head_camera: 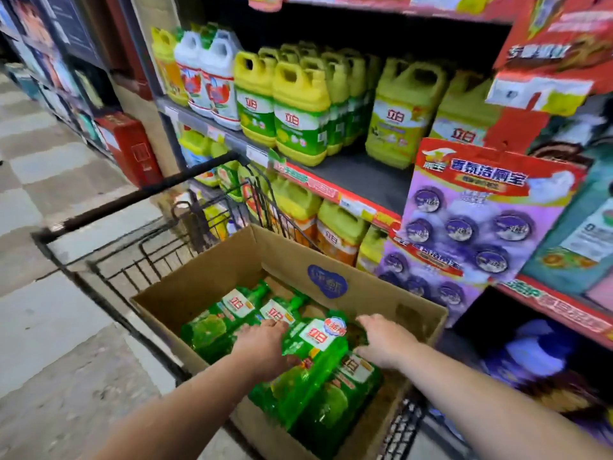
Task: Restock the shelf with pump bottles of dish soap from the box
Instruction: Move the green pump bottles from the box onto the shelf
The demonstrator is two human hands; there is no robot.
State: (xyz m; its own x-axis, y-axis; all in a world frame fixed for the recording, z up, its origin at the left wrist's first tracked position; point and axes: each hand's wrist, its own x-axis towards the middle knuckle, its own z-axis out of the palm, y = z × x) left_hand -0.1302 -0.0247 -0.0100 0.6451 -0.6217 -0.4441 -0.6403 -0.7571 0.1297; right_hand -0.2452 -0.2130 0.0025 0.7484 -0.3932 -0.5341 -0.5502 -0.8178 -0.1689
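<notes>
Top bottle (pixel 315 353) lies near-to-far between both; left grip (pixel 265 346) clasps its left edge; right grip (pixel 384 340), fingers loose, just beside it.

Yellow jugs (pixel 300 117), purple packs (pixel 464 224), wire cart (pixel 139 197)

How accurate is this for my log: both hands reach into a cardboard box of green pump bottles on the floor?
Not the floor: the head view shows the cardboard box in a wire cart. Left hand and right hand do reach into its green pump bottles.
</notes>
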